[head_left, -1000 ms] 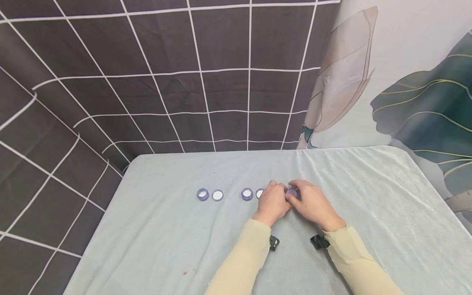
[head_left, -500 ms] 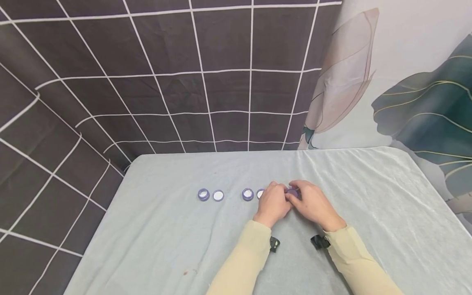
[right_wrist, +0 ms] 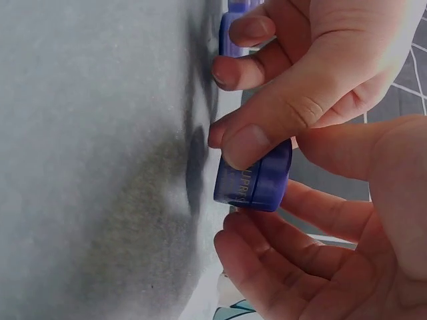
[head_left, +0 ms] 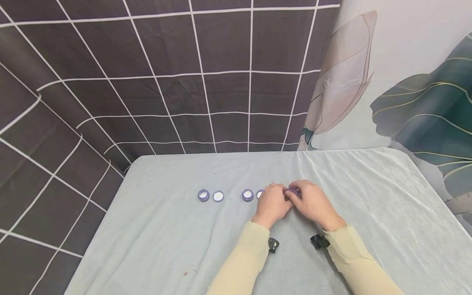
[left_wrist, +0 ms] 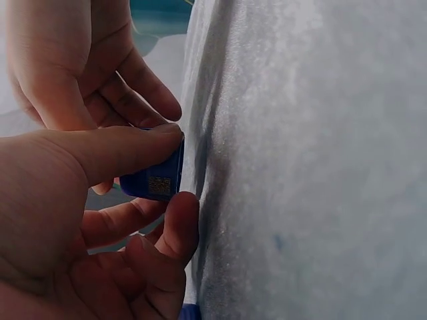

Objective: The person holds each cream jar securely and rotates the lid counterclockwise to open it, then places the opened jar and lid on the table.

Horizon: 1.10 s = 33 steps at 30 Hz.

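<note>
A small purple cream jar (right_wrist: pixel 233 175) with its lid (right_wrist: pixel 273 177) on is held between both hands, close over the cloth. My left hand (head_left: pixel 273 204) pinches the jar's lower part, thumb on its lettered side in the right wrist view. From the other side, my right hand (head_left: pixel 313 205) grips around the lid with curled fingers and thumb. In the left wrist view a square printed code shows on the jar's side (left_wrist: pixel 159 185). Left of the hands stands an open jar (head_left: pixel 247 195); beside it a white-faced disc (head_left: pixel 259 194) with a purple rim is partly hidden by my left hand.
Further left on the pale blue cloth (head_left: pixel 155 229) are another open purple jar (head_left: pixel 203 195) and a second white-faced disc (head_left: pixel 218 196). A dark curtain with white grid lines (head_left: pixel 221 94) hangs behind the table, with a leaf-patterned curtain (head_left: pixel 424 102) at the right.
The held jar has tipped slightly, so less of its round top shows in the head view. Both hands keep their grip with only small shifts; the other jars have not moved.
</note>
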### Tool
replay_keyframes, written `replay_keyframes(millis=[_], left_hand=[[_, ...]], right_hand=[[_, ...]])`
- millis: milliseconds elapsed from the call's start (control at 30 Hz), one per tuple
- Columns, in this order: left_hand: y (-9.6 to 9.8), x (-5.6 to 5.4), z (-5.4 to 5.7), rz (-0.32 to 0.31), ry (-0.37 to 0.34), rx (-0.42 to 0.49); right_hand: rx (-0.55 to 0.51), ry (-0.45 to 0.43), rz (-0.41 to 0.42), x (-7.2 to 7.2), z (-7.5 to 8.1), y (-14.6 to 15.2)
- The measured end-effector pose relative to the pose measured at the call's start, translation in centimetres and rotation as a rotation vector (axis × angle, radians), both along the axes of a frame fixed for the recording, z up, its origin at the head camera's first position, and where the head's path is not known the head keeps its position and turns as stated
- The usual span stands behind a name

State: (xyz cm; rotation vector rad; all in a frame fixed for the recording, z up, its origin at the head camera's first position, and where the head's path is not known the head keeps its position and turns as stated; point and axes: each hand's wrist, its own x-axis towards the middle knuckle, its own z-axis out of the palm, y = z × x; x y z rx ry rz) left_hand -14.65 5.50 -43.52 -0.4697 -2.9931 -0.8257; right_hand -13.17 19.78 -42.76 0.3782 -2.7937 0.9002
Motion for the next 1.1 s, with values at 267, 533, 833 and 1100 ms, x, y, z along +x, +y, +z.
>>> replay_keyframes(millis=[267,533,833,1100], left_hand=[[-0.4,0.1,0.3,0.003,0.023,0.019],[-0.7,0.2,0.8,0.005,0.055,0.049],[-0.8,0.2,1.0,0.020,0.059,0.069],[-0.8,0.2,0.8,0.034,0.094,0.110]], right_hand=[[0.004,0.025,-0.037,-0.1,0.0,-0.3],[-0.010,0.040,-0.077,-0.2,0.3,-0.8],[-0.018,0.068,-0.106,-0.3,0.4,-1.3],[-0.036,0.056,-0.130,-0.3,0.6,-1.6]])
